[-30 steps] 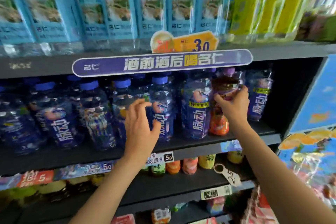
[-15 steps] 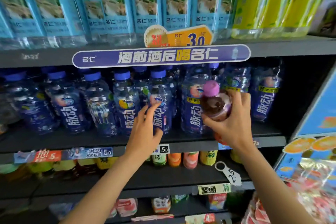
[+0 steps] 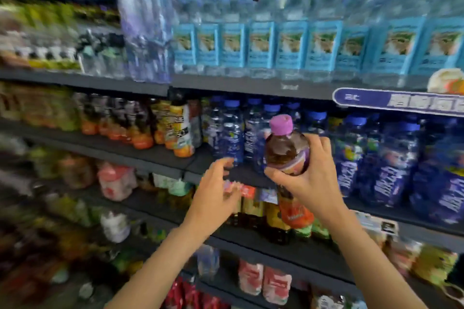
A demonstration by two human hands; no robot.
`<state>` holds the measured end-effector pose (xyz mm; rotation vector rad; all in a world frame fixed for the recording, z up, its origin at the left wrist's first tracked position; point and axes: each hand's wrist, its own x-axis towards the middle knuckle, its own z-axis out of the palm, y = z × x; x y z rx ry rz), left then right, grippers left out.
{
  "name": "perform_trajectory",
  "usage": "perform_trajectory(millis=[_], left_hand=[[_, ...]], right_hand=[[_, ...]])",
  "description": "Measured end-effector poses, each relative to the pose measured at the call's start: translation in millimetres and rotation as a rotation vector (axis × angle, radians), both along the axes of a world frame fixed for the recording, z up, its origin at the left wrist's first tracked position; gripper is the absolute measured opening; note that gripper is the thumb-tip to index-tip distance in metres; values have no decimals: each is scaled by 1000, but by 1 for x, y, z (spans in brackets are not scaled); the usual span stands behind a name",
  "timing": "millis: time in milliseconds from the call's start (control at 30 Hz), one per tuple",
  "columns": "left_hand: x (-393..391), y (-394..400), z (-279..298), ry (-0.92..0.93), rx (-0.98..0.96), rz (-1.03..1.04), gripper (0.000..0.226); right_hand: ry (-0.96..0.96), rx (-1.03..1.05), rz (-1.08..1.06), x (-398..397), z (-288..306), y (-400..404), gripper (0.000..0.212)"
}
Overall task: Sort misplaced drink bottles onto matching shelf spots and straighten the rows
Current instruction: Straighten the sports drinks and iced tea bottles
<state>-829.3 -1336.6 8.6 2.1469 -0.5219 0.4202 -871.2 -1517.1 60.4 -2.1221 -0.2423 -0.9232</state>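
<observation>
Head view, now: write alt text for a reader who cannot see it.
A person's right hand grips a dark drink bottle with a pink cap in front of a shelf row of blue-capped bottles. The left hand reaches, fingers spread, toward the shelf edge. The left of the picture is motion-blurred.

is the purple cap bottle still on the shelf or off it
Off it. The right hand grips the purple-capped bottle roughly upright in the air, in front of the blue-capped bottles; its base hangs below their shelf edge.
</observation>
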Motion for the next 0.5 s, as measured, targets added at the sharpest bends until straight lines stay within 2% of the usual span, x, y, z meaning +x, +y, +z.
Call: perform_trajectory(millis=[167, 400, 500], left_hand=[[-7, 132, 3, 100, 96, -73, 52], [-1, 309, 0, 127, 149, 144, 51], [12, 377, -5, 165, 123, 252, 43]], right_hand=[[23, -11, 226, 23, -2, 159, 62], [112, -5, 365, 70, -4, 320, 77], [115, -36, 384, 105, -4, 364, 73]])
